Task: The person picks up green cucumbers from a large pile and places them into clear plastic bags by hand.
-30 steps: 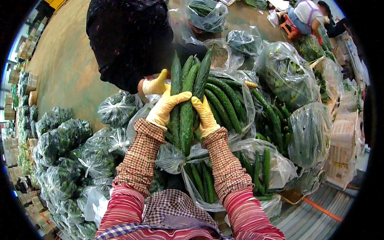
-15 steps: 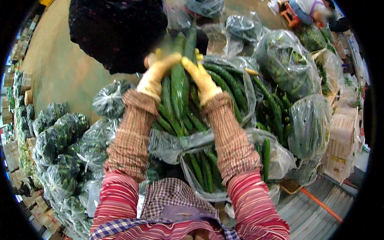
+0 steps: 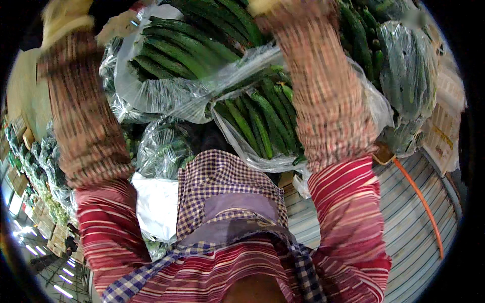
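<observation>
My left hand (image 3: 65,22), in a pale yellow glove, is at the upper left, left of an open clear plastic bag (image 3: 136,93) of long green cucumbers (image 3: 177,53). It is blurred and its fingers run out of the picture. At the top edge, beside the cucumbers' right end, only the wrist part of my gloved right hand (image 3: 265,6) shows, so its fingers are hidden. Whether either hand holds anything cannot be seen. Nearer to me, a second open bag (image 3: 237,151) holds more slim cucumbers (image 3: 262,121).
Filled plastic bags (image 3: 409,76) and more dark green cucumbers (image 3: 356,43) lie to the right. A knotted bag (image 3: 164,144) and a white sheet-like thing (image 3: 156,207) are at lower left. An orange strip (image 3: 419,202) crosses the ridged metal floor (image 3: 353,227).
My hands were together around cucumbers over the bag; they are now wide apart, farther up in the picture. The view has tilted, bringing the bags closer.
</observation>
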Demonstrator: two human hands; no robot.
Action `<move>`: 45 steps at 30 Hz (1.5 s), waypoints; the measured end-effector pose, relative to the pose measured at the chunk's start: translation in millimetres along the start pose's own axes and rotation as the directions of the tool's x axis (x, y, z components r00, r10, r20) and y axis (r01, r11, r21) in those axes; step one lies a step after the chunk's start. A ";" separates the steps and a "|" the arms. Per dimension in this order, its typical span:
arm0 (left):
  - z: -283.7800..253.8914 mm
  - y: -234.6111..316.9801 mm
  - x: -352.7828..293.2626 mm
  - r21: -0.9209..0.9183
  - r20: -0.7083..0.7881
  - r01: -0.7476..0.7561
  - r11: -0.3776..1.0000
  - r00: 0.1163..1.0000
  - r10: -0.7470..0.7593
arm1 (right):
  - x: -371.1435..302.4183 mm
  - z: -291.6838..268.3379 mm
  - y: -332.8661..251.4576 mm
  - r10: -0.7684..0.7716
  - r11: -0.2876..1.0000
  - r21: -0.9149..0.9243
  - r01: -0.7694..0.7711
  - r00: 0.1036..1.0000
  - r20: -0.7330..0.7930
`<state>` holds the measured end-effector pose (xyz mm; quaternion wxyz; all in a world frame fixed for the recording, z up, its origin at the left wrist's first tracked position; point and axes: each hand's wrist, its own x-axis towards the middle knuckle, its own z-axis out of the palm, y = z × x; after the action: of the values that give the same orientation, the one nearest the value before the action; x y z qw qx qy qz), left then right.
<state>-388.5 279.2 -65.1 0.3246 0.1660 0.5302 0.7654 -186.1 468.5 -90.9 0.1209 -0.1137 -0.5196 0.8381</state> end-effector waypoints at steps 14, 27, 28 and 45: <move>3.5 -412.7 -412.9 -0.274 -0.565 0.633 0.724 0.504 -0.654 | -367.9 -17.8 283.5 0.502 0.669 -0.221 -0.710 0.651 -0.570; 80.0 -301.1 -393.9 -0.347 -0.175 0.630 0.695 0.684 -0.708 | -295.7 -50.7 253.7 0.332 0.582 -0.647 -0.493 0.870 -0.364; 81.2 -298.6 -395.0 -0.357 -0.160 0.622 0.696 0.694 -0.702 | -292.3 -54.2 254.0 0.306 0.587 -0.669 -0.456 0.890 -0.337; 85.5 -277.6 -372.2 -0.313 -0.260 0.572 0.758 0.716 -0.648 | -295.4 -78.9 190.5 0.419 0.898 0.212 -0.386 0.897 -0.141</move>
<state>25.1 151.9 -254.2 0.4748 -0.1948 0.5204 0.6825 101.8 358.2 -277.1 0.0014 -0.2845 -0.3942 0.8739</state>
